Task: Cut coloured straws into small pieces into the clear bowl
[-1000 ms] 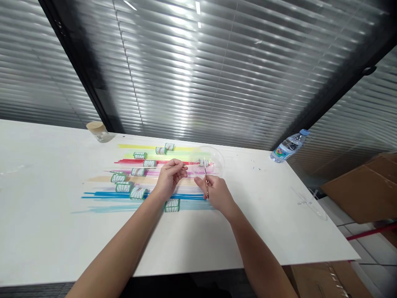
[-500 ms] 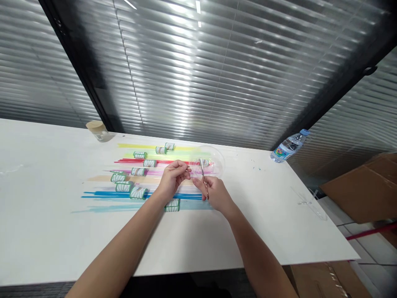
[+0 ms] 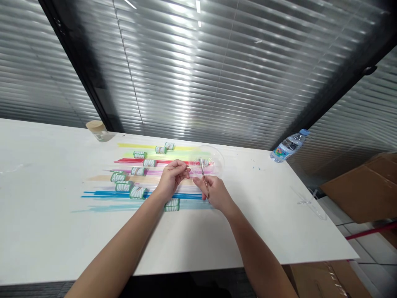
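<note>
My right hand (image 3: pixel 214 191) holds a pair of scissors (image 3: pixel 203 173), their blades pointing up and away from me. To its left, my left hand (image 3: pixel 175 176) is closed in a pinch; whatever sits between its thumb and fingertips is too small to make out. Just beyond both hands, a clear, round, see-through thing (image 3: pixel 217 158) overlaps the scissor blades. Beneath the hands lie bundles of thin coloured sticks, including blue sticks (image 3: pixel 102 194), red sticks (image 3: pixel 125 160) and yellow sticks (image 3: pixel 133 145). Several green-and-white patterned wraps, such as one wrap (image 3: pixel 138 192), sit on the bundles.
A jar with a tan lid (image 3: pixel 96 130) stands at the back left of the white table (image 3: pixel 198 244). At the back right is a water bottle (image 3: pixel 288 145). Clear strands (image 3: pixel 310 203) lie near the right edge, with a cardboard box (image 3: pixel 359 188) beyond it.
Almost nothing differs. Both hands and the scissors stay nearly in place, with only a very slight shift of the scissors and right-hand fingers.
</note>
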The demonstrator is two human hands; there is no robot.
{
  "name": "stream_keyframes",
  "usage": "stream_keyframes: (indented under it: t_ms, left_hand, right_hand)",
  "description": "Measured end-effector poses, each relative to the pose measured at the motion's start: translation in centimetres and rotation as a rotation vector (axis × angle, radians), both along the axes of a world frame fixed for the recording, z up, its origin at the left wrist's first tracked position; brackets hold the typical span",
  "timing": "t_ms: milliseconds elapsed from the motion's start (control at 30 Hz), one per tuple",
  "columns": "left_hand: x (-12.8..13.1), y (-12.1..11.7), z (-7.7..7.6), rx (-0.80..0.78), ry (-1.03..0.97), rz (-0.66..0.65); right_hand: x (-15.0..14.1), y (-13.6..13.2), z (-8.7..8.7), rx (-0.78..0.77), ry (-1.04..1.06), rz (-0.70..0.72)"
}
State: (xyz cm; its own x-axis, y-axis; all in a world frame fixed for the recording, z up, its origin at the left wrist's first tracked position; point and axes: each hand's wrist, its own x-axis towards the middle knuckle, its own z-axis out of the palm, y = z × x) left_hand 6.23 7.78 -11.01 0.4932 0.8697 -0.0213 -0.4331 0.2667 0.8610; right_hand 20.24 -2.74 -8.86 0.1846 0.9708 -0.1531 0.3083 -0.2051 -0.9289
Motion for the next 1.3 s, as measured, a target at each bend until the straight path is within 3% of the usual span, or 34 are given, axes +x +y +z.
stream_keyframes:
  t_ms: [1300]
  left_hand:
    - [0.02,0.19,-0.20,0.002,0.025,0.010]
  right_hand:
    - [0.43,0.16,0.17,-0.064,-0.007,-0.037]
